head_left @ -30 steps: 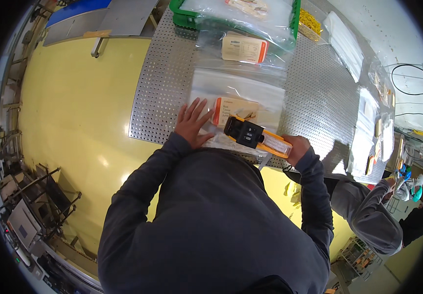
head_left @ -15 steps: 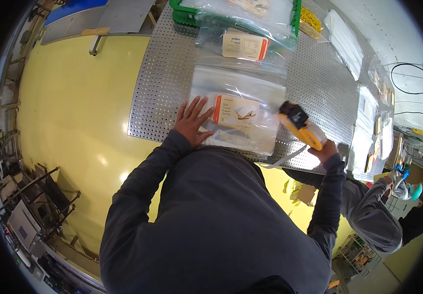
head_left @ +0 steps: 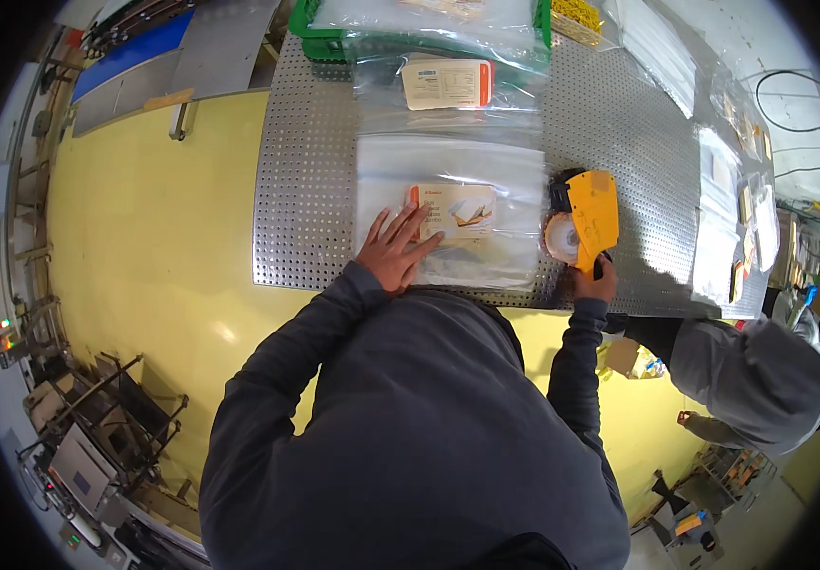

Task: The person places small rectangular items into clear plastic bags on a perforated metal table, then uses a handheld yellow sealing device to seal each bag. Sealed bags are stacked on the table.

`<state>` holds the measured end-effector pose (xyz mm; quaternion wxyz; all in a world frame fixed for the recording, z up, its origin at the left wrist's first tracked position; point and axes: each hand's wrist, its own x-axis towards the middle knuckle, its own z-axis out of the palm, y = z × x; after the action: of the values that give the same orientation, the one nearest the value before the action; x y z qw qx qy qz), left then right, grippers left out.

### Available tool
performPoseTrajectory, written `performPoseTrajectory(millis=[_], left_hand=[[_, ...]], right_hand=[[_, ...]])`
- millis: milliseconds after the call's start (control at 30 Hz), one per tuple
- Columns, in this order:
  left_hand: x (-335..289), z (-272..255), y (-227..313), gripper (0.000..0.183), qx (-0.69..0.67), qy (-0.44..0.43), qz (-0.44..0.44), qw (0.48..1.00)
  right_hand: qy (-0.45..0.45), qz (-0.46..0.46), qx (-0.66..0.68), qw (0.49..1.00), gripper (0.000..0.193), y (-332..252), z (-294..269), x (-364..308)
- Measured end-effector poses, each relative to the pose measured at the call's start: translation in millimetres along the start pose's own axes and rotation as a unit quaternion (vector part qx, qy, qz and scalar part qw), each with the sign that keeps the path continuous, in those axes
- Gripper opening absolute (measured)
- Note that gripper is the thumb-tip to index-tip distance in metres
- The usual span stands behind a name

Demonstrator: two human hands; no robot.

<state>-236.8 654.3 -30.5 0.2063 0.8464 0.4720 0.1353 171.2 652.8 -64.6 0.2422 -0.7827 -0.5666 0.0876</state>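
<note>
A clear plastic bag (head_left: 510,258) lies flat at the near edge of the metal table, a printed card with an orange edge (head_left: 472,211) inside it. Spread over the card's left part and the bag is my left hand (head_left: 396,249), fingers stretched out. Right of the bag, my right hand (head_left: 595,279) is closed round the handle of a yellow label gun (head_left: 596,214), which has a black front and a pale label roll at its side. The gun is over the table beside the bag, apart from it. Whether it touches the tabletop I cannot tell.
Farther back, another bag with a card (head_left: 446,84) hangs over a green crate (head_left: 324,45). A clear box of yellow pieces (head_left: 576,21) and more bags (head_left: 717,218) lie to the right. The perforated table (head_left: 301,190) ends at my waist. A person in grey (head_left: 752,380) works at right.
The label gun has turned upright and been lowered beside the bag; the hanging strip no longer shows. My left hand has slid right onto the card. The co-worker has shifted.
</note>
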Motion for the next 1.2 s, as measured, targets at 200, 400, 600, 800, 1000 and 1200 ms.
performPoseTrajectory(millis=[200,400,600,800,1000,1200], left_hand=[[-4,3,-9,0.065,0.013,0.01,0.021,1.0],[-8,-5,-13,0.061,-0.033,0.046,-0.002,0.998],[-14,-8,-39,0.044,-0.004,0.074,0.009,0.997],[4,-24,-46,0.021,-0.042,0.086,0.044,0.994],[40,-53,-63,0.008,-0.296,0.053,-0.004,0.954],[104,-86,-112,0.009,-0.534,0.033,-0.097,0.839]], right_hand=[[0.11,0.009,-0.03,0.993,0.052,-41,17,-26],[0.114,0.02,-0.046,0.992,0.053,-50,19,-26],[0.125,0.035,-0.037,0.991,0.051,-43,23,-22],[0.108,0.072,-0.013,0.992,0.052,-43,22,-22],[0.108,0.092,-0.031,0.989,0.054,-35,26,-21],[0.124,0.095,-0.016,0.987,0.055,-32,28,-15]])
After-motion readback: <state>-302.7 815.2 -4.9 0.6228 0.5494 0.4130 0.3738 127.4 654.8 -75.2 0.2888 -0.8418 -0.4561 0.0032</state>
